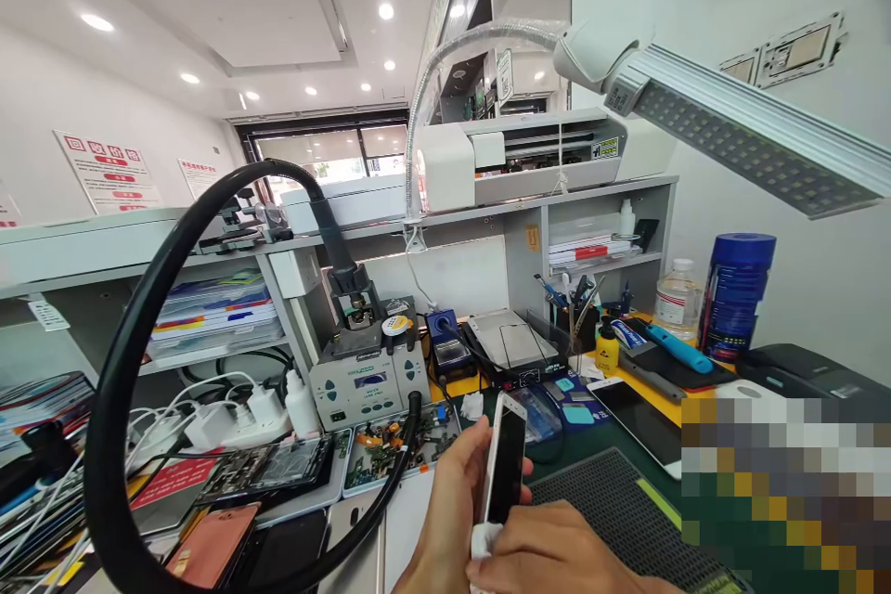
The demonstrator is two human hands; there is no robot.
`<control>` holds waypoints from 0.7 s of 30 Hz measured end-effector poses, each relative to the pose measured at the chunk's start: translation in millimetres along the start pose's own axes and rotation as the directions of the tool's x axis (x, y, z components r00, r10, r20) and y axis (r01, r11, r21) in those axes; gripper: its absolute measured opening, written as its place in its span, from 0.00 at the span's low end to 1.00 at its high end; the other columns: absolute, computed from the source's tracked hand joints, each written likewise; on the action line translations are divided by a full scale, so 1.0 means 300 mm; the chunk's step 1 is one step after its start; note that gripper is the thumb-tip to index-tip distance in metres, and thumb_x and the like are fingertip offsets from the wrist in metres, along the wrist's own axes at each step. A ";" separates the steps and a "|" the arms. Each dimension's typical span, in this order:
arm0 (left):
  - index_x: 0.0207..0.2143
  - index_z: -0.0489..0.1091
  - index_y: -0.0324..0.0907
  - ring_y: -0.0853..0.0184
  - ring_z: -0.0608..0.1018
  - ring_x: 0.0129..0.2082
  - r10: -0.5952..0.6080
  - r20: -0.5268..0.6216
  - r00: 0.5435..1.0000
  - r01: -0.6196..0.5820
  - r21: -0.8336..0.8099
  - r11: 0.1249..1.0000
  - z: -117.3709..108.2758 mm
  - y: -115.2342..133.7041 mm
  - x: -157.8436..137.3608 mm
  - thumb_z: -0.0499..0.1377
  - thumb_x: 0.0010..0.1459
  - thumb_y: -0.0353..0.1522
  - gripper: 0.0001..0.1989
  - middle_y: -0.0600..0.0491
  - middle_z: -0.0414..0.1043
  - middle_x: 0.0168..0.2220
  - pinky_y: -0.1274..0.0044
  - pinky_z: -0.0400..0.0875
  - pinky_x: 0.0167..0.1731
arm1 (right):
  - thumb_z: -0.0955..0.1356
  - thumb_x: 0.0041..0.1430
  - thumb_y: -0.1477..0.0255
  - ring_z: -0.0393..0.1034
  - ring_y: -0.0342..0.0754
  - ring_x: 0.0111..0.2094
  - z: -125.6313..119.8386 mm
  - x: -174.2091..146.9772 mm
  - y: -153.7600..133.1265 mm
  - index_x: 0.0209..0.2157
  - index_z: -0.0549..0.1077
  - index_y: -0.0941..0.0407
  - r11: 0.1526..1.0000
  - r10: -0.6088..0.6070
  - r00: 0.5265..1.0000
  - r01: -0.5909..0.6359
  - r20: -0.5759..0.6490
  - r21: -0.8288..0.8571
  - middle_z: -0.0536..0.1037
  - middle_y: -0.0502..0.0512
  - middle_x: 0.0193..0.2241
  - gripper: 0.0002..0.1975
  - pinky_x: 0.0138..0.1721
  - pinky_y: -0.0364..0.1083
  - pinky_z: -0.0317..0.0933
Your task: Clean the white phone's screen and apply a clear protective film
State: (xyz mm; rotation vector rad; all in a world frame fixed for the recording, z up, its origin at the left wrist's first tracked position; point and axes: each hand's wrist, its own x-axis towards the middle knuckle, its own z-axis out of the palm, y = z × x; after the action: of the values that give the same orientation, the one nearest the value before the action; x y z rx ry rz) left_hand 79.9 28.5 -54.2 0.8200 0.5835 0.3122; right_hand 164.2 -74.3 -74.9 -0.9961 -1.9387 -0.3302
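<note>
My left hand [452, 501] is closed around a white-framed smartphone [507, 459], its dark screen tilted toward my right. The phone is raised over the front of the bench. At its lower end, my right hand [557, 552] has its fingers bent around a small white wad that looks like tissue [485, 538]. The wad lies against the phone's lower part and hides its bottom edge. To the right of my hands lies a dark ribbed mat [605, 506]. A tray of small circuit boards and parts [380, 455] is to the left of the phone.
A thick black hose [104, 371] loops across the left from the hot-air station [372, 380]. An LED lamp [752, 139] hangs over the right side. A white tablet-like device [640, 422], a yellow bottle [607, 351] and several phones [215, 543] surround the work area.
</note>
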 end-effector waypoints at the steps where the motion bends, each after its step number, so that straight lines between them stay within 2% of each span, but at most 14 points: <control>1: 0.39 0.71 0.35 0.67 0.74 0.23 0.000 0.010 1.000 0.000 -0.013 1.000 0.003 0.001 -0.004 0.51 0.63 0.47 0.23 0.47 0.75 0.31 0.79 0.62 0.23 | 0.65 0.67 0.73 0.75 0.46 0.25 -0.002 0.001 0.003 0.42 0.76 0.58 1.000 0.008 1.000 -0.008 -0.027 -0.010 0.80 0.57 0.26 0.07 0.28 0.42 0.66; 4: 0.44 0.70 0.37 0.70 0.72 0.19 -0.039 0.027 0.999 0.040 -0.040 0.998 0.008 0.000 -0.005 0.49 0.63 0.51 0.26 0.50 0.75 0.31 0.79 0.56 0.19 | 0.69 0.59 0.79 0.76 0.46 0.27 -0.005 0.003 0.009 0.41 0.76 0.57 0.996 0.077 0.992 -0.080 -0.095 -0.027 0.81 0.56 0.29 0.09 0.30 0.42 0.68; 7: 0.43 0.70 0.38 0.68 0.73 0.21 0.015 0.053 0.998 -0.012 -0.057 0.998 0.000 -0.015 0.016 0.49 0.61 0.54 0.29 0.50 0.75 0.32 0.80 0.56 0.19 | 0.69 0.57 0.81 0.76 0.46 0.27 -0.011 0.008 0.007 0.41 0.75 0.55 0.987 0.155 0.977 -0.161 -0.146 -0.029 0.81 0.54 0.29 0.11 0.31 0.42 0.69; 11: 0.41 0.71 0.38 0.62 0.77 0.31 0.104 0.121 0.987 -0.094 -0.082 0.992 -0.014 -0.042 0.047 0.58 0.53 0.56 0.30 0.50 0.75 0.32 0.77 0.67 0.31 | 0.68 0.59 0.79 0.74 0.46 0.27 -0.027 0.017 0.007 0.41 0.76 0.54 0.967 0.244 0.951 -0.254 -0.187 -0.029 0.80 0.54 0.28 0.09 0.30 0.43 0.68; 15: 0.34 0.71 0.37 0.58 0.78 0.36 0.136 0.166 0.977 -0.128 -0.060 0.990 0.000 -0.054 0.042 0.63 0.50 0.55 0.28 0.48 0.75 0.32 0.73 0.69 0.38 | 0.66 0.63 0.76 0.72 0.46 0.26 -0.042 0.011 0.030 0.41 0.76 0.55 0.940 0.337 0.923 -0.340 -0.184 0.020 0.77 0.54 0.27 0.08 0.27 0.43 0.67; 17: 0.34 0.72 0.37 0.58 0.78 0.34 0.119 0.185 0.976 -0.122 0.005 0.993 0.011 -0.054 0.030 0.62 0.48 0.57 0.31 0.48 0.75 0.30 0.73 0.70 0.36 | 0.66 0.65 0.73 0.71 0.45 0.25 -0.051 0.004 0.047 0.41 0.77 0.54 0.898 0.439 0.880 -0.431 -0.183 0.086 0.76 0.54 0.28 0.08 0.22 0.42 0.66; 21: 0.43 0.73 0.38 0.62 0.76 0.26 0.024 0.213 0.977 -0.060 0.164 0.985 0.016 -0.048 0.013 0.55 0.51 0.62 0.38 0.50 0.72 0.24 0.76 0.70 0.25 | 0.67 0.65 0.66 0.68 0.42 0.20 -0.079 0.000 0.075 0.42 0.78 0.53 0.779 0.625 0.757 -0.592 -0.189 0.207 0.74 0.53 0.30 0.10 0.16 0.40 0.64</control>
State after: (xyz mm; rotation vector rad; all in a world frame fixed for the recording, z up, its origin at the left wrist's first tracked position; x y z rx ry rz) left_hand 86.5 18.2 -64.2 1.0169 0.3978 0.2128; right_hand 195.5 -73.4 -65.1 -1.3621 -1.2925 0.0573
